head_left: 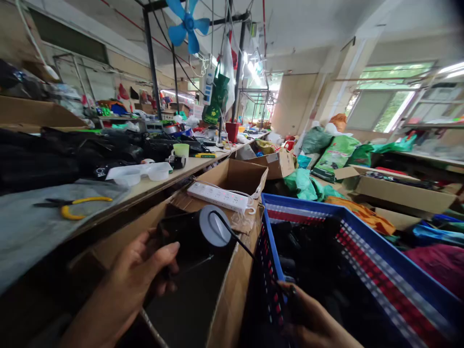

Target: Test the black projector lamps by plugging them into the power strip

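My left hand (145,266) grips a black cylinder (184,234) by its side, thumb on top. The cylinder's round grey end (214,226) faces right, and I cannot make out what kind of device it is. From that end a thin black cable (243,244) runs down to my right hand (306,314). The right fingers are closed around the cable, beside the near wall of the blue plastic crate (277,261). Below the cylinder is an open cardboard box (224,304) with a dark inside. Dark objects (308,251) lie in the crate, too shadowed to name.
A white power strip (217,195) lies on cardboard just behind the cylinder. On the workbench (192,166) at left are yellow-handled pliers (78,205), a clear plastic tray (139,173), a pale green cup (181,151) and black goods (54,154). Bags (337,154) and boxes crowd the right.
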Tool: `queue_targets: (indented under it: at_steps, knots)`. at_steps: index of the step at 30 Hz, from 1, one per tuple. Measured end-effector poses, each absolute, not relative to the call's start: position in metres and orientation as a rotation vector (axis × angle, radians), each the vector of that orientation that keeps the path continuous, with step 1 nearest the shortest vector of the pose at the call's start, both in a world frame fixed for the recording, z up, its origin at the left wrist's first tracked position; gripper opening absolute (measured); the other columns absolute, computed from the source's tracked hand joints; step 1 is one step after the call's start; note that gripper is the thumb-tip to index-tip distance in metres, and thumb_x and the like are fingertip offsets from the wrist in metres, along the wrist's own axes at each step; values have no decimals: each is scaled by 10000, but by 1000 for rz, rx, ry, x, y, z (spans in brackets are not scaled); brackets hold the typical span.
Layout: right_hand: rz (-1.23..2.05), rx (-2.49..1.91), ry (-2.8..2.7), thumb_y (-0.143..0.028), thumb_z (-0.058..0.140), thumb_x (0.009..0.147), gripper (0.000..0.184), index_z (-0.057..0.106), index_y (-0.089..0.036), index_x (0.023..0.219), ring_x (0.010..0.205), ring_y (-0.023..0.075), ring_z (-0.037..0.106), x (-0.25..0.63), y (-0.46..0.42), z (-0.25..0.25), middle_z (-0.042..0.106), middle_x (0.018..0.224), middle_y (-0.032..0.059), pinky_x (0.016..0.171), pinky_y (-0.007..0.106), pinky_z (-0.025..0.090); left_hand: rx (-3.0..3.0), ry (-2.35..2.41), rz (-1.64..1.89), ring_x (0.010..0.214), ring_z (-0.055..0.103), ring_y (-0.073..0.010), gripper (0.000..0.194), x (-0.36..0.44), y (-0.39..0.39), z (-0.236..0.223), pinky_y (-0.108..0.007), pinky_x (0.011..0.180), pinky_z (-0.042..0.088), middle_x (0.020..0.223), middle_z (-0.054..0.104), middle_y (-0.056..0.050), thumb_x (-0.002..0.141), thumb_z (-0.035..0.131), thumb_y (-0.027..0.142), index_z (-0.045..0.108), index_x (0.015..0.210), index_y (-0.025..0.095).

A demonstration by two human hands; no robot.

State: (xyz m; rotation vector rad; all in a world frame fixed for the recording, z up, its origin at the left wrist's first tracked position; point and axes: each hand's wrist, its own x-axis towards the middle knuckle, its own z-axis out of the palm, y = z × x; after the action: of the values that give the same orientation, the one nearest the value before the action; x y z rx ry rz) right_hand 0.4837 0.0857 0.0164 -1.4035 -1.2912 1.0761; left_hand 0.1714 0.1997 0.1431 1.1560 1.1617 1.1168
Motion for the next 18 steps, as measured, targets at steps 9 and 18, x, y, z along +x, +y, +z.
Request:
queue_targets:
  at_steps: [9,18]
  knots:
    - [-137,-1865,-1739,-520,469,801,395,676,-196,711,740,244,539,551,207,44,598,796,118,735,403,421,907,1222,1124,519,577,-136,380,134,221,130,-217,427,499,622,626,10,575,738,329,544,869,187]
    - [-32,-1662,-1764,-407,341,893,342,508,-179,699,545,134,525,488,370,100,579,607,39,541,231,372,458,1081,1119,741,654,-224,128,176,225,95,-411,586,577,897,672,-81,712,584,130,586,840,137]
